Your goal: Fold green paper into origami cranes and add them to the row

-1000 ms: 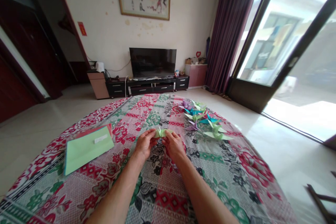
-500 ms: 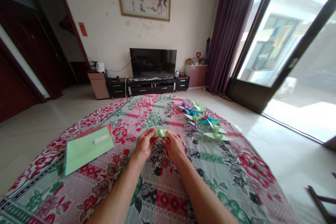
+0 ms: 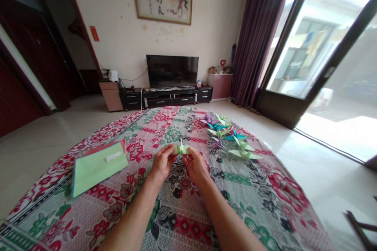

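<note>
A light green paper crane (image 3: 181,149) is stretched between my two hands above the middle of the table. My left hand (image 3: 163,160) pinches one wing between thumb and fingers. The opposite wing is gripped by my right hand (image 3: 194,163) in the same way. A narrow folded point stands up from the crane's centre. To the right of my hands, several finished paper cranes (image 3: 242,149) in green, purple and blue sit in a cluster. On the left lies a stack of coloured paper (image 3: 97,170), with a green sheet on top and red showing beneath.
A flowered cloth (image 3: 188,227) covers the round table. A small white label (image 3: 113,157) lies on the green sheet. Beyond the table stand a television (image 3: 172,71) and a low black cabinet (image 3: 132,99). A glass door (image 3: 294,55) is at the right.
The crane's centre has turned slightly between my fingers, and its body looks wider and more spread. Both hands keep their hold in nearly the same place.
</note>
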The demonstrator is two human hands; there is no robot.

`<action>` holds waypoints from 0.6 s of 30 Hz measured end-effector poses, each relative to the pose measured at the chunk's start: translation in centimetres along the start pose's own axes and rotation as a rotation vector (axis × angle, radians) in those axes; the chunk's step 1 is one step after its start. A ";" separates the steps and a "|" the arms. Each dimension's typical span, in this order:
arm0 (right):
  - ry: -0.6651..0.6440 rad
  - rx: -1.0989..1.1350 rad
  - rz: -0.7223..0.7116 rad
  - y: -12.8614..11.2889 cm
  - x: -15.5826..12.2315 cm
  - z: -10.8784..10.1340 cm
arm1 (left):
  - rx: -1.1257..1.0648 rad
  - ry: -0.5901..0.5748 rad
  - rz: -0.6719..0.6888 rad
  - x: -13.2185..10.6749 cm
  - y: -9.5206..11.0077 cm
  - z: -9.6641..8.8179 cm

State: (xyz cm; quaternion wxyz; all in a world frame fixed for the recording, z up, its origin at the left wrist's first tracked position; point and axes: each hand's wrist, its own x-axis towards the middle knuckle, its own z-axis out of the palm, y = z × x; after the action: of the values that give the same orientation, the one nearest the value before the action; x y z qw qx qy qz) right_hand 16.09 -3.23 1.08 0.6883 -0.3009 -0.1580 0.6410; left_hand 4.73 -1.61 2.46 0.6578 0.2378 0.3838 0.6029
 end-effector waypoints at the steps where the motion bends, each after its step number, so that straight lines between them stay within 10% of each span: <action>1: 0.002 0.005 0.001 0.0 0.0 0.0 | -0.003 0.000 -0.002 0.0 0.0 0.0; 18: 0.047 0.148 0.116 -0.1 0.3 0.1 | -0.100 0.000 -0.048 0.1 -0.2 0.0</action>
State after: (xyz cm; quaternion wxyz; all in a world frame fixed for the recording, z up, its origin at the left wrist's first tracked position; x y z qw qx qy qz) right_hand 16.09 -2.93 1.18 0.6739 -0.2728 -0.0767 0.6823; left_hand 4.84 -1.58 2.35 0.6833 0.1955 0.3588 0.6051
